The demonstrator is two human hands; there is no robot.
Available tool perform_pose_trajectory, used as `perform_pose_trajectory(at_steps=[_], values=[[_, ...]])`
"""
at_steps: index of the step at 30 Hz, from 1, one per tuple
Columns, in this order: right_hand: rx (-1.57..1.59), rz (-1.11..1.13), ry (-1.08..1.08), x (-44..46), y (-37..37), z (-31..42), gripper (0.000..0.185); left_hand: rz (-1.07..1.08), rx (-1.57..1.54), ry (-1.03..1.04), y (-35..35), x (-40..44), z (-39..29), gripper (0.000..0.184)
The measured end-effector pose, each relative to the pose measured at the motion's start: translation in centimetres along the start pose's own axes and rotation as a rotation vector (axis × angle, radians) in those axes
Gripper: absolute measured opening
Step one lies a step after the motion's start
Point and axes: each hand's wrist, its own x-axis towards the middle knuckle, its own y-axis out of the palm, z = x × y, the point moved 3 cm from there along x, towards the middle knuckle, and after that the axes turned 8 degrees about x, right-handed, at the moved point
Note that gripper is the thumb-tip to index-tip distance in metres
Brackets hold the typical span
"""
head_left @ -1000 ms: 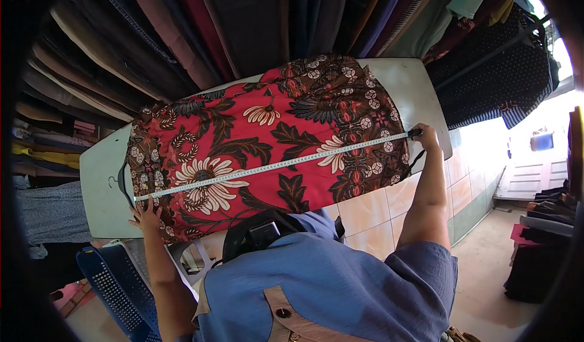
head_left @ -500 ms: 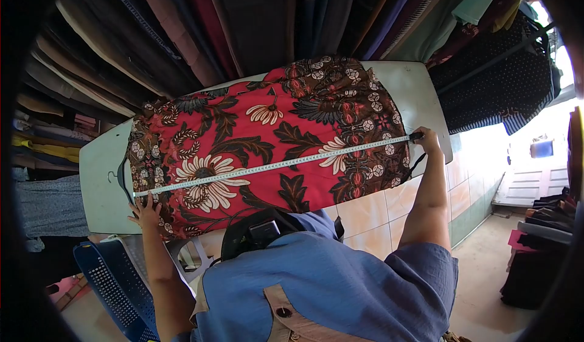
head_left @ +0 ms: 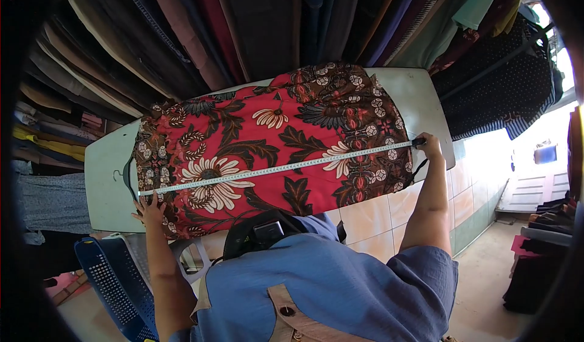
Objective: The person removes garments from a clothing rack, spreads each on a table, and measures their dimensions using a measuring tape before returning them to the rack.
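A red garment with white flowers, dark leaves and brown patterned borders lies spread across a pale board-like table. A white tape measure runs over it from border to border, slanting slightly up to the right. At the tape's left end, my left hand rests on the garment's edge with fingers spread. My right hand is closed around the tape's other end, where a small black part shows at the fingertips. A dark hanger with a thin hook sticks out from the garment's left edge.
Clothes hang in a dense row behind the table. A black dotted garment hangs at the right. Below left stands a blue perforated basket; folded dark clothes are stacked at the lower right.
The view has shifted slightly, so table and garment appear a little lower and further right. Both hands keep their places at the two tape ends.
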Motion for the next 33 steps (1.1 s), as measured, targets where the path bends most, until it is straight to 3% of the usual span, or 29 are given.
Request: perform_pose_trajectory(at_steps=[11, 13, 17, 19, 20, 23, 26, 28, 30, 31, 32, 33], values=[[-0.108, -0.025, -0.023, 0.3, 0.5, -0.4, 0.023, -0.042, -0.124, 0.042, -1.1, -1.4, -0.9, 0.059], [-0.189, -0.072, -0.063, -0.3, 1.4, 1.7, 0.021, -0.214, -0.204, 0.1, 0.0, -1.9, -2.6, 0.056], [-0.09, -0.116, -0.074, -4.5, 6.3, 9.9, 0.034, -0.601, -0.382, 0.465, -1.2, -8.8, -9.2, 0.045], [0.007, -0.064, -0.315, -7.4, 9.4, 16.2, 0.032, -0.603, -0.349, 0.707, 0.8, -10.6, -13.7, 0.05], [-0.04, -0.038, -0.249, -8.2, 11.9, 16.9, 0.032, -0.618, -0.436, 0.828, 0.3, -12.1, -14.8, 0.052], [0.076, -0.022, -0.422, -11.4, 16.5, 23.4, 0.03, -0.653, -0.559, 0.971, -1.8, -14.1, -15.9, 0.055], [0.061, 0.002, -0.414, -13.6, 18.8, 27.0, 0.029, -0.687, -0.591, 0.765, -3.7, -10.9, -12.5, 0.049], [0.008, 0.046, -0.359, -14.7, 18.5, 28.1, 0.029, -0.801, -0.735, 0.509, -3.3, -6.7, -8.0, 0.039], [0.157, 0.078, -0.366, -15.6, 17.2, 28.6, 0.028, -0.822, -0.869, 0.258, -4.3, -3.6, -1.6, 0.032], [0.105, 0.048, -0.38, -15.5, 16.6, 27.9, 0.029, -1.076, -0.822, 0.082, -1.1, -1.1, 0.7, 0.03], [0.204, 0.056, -0.331, -15.3, 16.5, 26.1, 0.031, -0.74, -0.922, -0.096, 1.6, 0.9, 3.2, 0.03], [0.16, 0.007, -0.318, -15.6, 15.4, 25.8, 0.032, -0.584, -0.849, -0.281, 3.0, 1.8, 5.1, 0.036]])
